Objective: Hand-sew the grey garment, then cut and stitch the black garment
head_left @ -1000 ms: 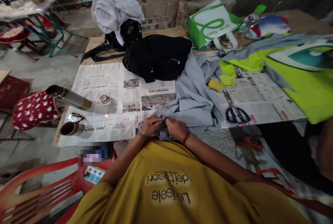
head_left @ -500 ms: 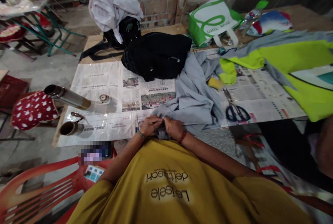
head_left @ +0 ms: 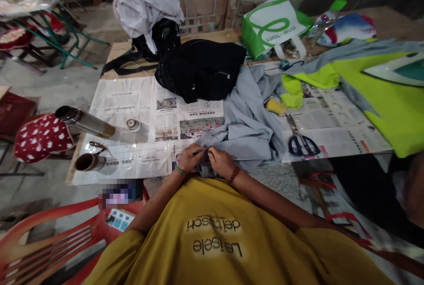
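Grey cloth (head_left: 251, 128) lies rumpled across the near middle of the newspaper-covered bench (head_left: 117, 51), its near end reaching the edge in front of the person. The left hand (head_left: 190, 158) has its grip closed on that end, thumb and fingers pinched together; a small dark piece shows at its fingertips, too small to identify. The right hand (head_left: 221, 163) pinches the same cloth just beside it, the two sets of fingertips almost meeting. Beyond, a black bag (head_left: 202, 71) touches the cloth. Blue-handled scissors (head_left: 300, 137) lie to the right, near a yellow block (head_left: 275, 106). Farther right, an iron (head_left: 397, 69) rests on a yellow-green and grey garment (head_left: 391, 113). A metal flask (head_left: 88, 122), lid (head_left: 133, 125) and cup (head_left: 89, 162) are at the left.
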The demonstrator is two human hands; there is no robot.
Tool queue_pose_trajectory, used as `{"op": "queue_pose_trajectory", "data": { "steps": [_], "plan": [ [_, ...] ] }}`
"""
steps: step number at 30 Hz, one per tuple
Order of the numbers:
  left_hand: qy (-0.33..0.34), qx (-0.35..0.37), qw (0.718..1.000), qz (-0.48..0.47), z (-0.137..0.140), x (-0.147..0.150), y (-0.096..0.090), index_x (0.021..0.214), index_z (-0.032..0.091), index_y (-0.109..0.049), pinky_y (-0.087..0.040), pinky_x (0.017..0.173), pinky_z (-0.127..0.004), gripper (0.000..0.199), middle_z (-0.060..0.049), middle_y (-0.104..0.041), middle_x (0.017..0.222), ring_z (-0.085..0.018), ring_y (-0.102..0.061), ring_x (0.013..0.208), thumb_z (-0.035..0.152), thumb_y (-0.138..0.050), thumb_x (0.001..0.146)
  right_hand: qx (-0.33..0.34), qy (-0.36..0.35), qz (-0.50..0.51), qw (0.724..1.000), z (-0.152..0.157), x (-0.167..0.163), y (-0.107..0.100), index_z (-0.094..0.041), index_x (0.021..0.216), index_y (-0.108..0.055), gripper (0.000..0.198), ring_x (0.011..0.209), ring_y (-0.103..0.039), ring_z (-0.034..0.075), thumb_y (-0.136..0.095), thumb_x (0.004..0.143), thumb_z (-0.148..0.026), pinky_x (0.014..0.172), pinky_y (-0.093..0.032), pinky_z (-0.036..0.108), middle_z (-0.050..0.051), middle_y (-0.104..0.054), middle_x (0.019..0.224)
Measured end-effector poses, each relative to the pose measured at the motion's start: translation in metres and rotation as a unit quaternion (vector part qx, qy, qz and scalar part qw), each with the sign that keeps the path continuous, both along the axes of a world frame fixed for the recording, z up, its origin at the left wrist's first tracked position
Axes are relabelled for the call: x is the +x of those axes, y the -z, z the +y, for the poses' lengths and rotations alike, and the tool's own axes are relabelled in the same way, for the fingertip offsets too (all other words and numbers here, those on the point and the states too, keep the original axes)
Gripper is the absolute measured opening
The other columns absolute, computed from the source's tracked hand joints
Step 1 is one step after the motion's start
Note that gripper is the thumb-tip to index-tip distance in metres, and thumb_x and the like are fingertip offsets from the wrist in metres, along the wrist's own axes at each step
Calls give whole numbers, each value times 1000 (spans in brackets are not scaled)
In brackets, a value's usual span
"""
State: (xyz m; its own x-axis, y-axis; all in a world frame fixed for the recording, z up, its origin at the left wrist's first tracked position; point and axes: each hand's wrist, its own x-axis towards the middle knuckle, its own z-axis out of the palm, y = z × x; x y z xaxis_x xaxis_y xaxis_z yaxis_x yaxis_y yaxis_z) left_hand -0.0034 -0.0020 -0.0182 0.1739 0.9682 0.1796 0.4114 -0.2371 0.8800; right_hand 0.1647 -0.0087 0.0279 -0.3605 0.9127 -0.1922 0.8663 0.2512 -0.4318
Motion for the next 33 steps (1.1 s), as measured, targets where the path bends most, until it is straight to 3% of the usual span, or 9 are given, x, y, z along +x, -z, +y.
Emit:
{"op": "queue_pose_trajectory", "data": {
  "steps": [6, 15, 19, 22, 25, 27, 33],
  "plan": [
    [-12, 9, 1000, -5, 0, 0, 1, 85, 19, -72, -48, 71, -27, 15, -3, -65, 76, -14, -60, 75, 25, -58, 83, -10, -6, 2, 1000, -1, 8, -6, -17, 80, -65, 26, 73, -59, 14, -44, 92, -29, 64, -32, 23, 5, -69, 80],
    [35, 16, 999, -7, 0, -2, 7, 90, 18, -72, -50, 73, -27, 16, -4, -67, 81, -15, -61, 78, 25, -59, 83, 18, -14, 22, 999, 7, -4, 3, -13, 85, -64, 23, 80, -58, 14, -43, 92, -20, 70, -34, 23, 7, -68, 87],
    [35, 39, 999, 2, 0, -2, 5, 91, 18, -71, -51, 73, -26, 16, -4, -67, 81, -14, -62, 79, 22, -57, 84, -1, -53, 14, 999, 14, 9, -12, -16, 79, -66, 31, 75, -57, 13, -43, 94, -31, 67, -33, 23, 5, -67, 80],
    [40, 71, 997, -2, 0, -1, 4, 90, 17, -71, -51, 70, -25, 14, -5, -67, 80, -14, -62, 77, 21, -58, 85, 64, -20, 4, 998, 26, 26, -33, -18, 82, -69, 38, 82, -57, 16, -40, 95, -39, 72, -34, 25, 6, -68, 85],
    [44, 91, 995, -5, 1, 0, 4, 90, 17, -70, -51, 69, -25, 13, -4, -67, 80, -14, -62, 76, 23, -60, 86, 147, 23, 6, 989, 44, 32, -44, -21, 95, -70, 31, 98, -54, 20, -42, 93, -35, 84, -33, 31, 7, -68, 100],
    [41, 98, 994, -6, 1, 0, 4, 90, 17, -70, -51, 69, -24, 13, -4, -66, 81, -13, -62, 77, 23, -60, 86, 133, 1, -5, 991, 55, 26, -44, -21, 92, -72, 30, 100, -53, 22, -46, 92, -36, 86, -32, 33, 7, -68, 101],
    [44, 96, 994, 7, 0, 0, 3, 90, 16, -70, -51, 69, -23, 15, -4, -64, 80, -13, -62, 75, 23, -56, 88, -4, -78, 2, 997, 65, -2, -27, -21, 71, -73, 24, 91, -58, 20, -55, 85, -31, 83, -37, 32, 5, -70, 87]
  ]
}}
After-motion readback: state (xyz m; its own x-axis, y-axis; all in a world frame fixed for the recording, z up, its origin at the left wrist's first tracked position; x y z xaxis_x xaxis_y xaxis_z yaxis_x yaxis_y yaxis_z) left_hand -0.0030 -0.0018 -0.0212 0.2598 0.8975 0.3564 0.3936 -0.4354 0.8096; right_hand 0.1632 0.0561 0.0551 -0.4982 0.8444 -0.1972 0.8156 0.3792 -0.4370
